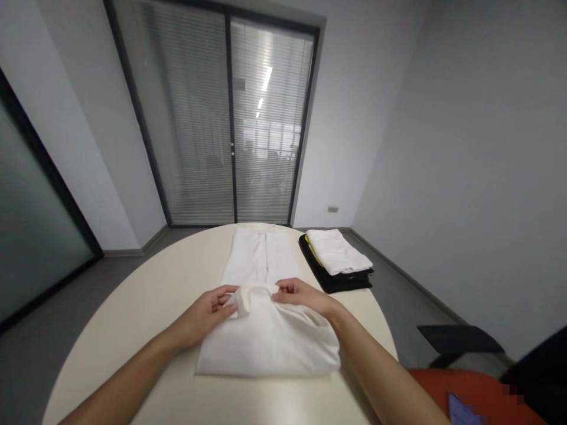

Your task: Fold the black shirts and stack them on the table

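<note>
A white button-up shirt (266, 348) lies lengthwise on the table, its button strip running up the middle of the far part. The near part is bunched and folded over, with loose folds on its right side. My left hand (208, 311) is closed on the left end of the raised, collar-like band of the shirt, thumb in front and fingers behind. On the right end of the same band, my right hand (303, 295) pinches the cloth between thumb and fingers. Some fingertips are partly hidden by the fabric.
The round cream table (168, 283) carries a stack of folded clothes (339, 254) at the right, white on top, yellow and black below. An orange chair (443, 383) with a black armrest (460, 339) stands at the lower right. Glass doors (266, 130) are behind the table.
</note>
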{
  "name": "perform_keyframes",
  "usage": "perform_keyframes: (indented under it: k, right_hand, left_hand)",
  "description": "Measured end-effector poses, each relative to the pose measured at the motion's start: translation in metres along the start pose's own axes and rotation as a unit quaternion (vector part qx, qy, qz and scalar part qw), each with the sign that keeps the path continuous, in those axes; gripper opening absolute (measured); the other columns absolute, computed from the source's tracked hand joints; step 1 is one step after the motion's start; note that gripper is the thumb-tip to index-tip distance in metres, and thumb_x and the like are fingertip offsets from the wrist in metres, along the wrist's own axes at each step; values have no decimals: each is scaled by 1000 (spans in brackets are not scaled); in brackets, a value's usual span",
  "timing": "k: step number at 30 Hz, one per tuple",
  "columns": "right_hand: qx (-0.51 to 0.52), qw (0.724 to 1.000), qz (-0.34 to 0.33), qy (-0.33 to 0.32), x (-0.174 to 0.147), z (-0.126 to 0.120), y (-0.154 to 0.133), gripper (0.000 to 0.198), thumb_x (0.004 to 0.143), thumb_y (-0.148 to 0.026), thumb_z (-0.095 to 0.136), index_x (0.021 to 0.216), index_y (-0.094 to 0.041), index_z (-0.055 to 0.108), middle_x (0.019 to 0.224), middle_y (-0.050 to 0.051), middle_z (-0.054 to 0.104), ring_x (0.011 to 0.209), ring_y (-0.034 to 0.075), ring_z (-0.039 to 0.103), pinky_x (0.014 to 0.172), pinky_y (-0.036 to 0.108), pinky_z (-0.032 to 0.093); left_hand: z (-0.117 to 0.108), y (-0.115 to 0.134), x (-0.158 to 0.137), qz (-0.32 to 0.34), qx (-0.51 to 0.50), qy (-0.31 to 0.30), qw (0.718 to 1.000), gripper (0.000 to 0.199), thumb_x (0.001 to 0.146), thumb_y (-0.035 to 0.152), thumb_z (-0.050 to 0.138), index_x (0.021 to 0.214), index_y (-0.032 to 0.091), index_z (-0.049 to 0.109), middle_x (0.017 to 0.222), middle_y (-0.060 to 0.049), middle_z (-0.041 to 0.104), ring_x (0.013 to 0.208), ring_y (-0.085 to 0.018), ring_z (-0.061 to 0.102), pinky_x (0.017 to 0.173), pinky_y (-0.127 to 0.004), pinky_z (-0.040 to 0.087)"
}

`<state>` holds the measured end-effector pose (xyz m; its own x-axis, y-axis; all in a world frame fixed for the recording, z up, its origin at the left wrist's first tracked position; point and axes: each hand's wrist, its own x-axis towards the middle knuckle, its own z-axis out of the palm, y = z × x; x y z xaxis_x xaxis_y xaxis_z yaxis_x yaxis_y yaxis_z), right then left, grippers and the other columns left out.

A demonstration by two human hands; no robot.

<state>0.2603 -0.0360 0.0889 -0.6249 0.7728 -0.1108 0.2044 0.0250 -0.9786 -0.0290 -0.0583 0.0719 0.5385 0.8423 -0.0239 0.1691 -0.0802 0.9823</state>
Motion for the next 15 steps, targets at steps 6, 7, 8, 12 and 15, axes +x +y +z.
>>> perform_keyframes:
  k: [6, 7, 8, 12, 15]
  right_hand:
    - [-36, 992, -27, 116, 35, -17, 31, 49, 77, -62, 69, 79, -15, 58, 65, -6, 45, 59, 7, 38, 55, 22, 28]
    - [-54, 991, -23, 123, 38, -18, 37, 49, 76, -63, 69, 77, -15, 57, 64, -6, 43, 58, 7, 36, 54, 22, 27]
    - [-72, 990, -14, 120, 40, -19, 42, 50, 76, -63, 69, 76, -15, 56, 62, -7, 41, 56, 7, 35, 53, 22, 26]
    - [-126, 991, 46, 22, 33, -18, 41, 47, 78, -61, 68, 75, -16, 56, 58, -7, 43, 53, 6, 37, 49, 21, 27]
    - [-144, 981, 89, -97, 20, -8, 28, 44, 75, -57, 72, 75, -15, 58, 60, -6, 48, 56, 7, 43, 51, 19, 33]
  left_hand:
    - [-7, -17, 24, -17, 59, 67, 996, 72, 72, 46, 75, 132, 17, 48, 119, -13, 67, 104, -28, 65, 87, -35, 50]
    - [-7, -22, 25, -23, 66, 71, 995, 69, 71, 45, 76, 129, 17, 49, 118, -13, 67, 105, -28, 64, 88, -36, 50]
    - [-6, -25, 25, -29, 71, 72, 994, 66, 71, 44, 75, 126, 17, 51, 116, -13, 67, 105, -28, 64, 88, -36, 50]
    - [-10, -28, 13, -65, 103, 7, 993, 45, 76, 45, 69, 109, 18, 55, 91, -3, 66, 84, -20, 63, 72, -28, 49]
    - [-14, -19, -3, -93, 137, -105, 981, 36, 74, 45, 70, 93, 18, 56, 70, 6, 55, 60, -11, 51, 52, -20, 38]
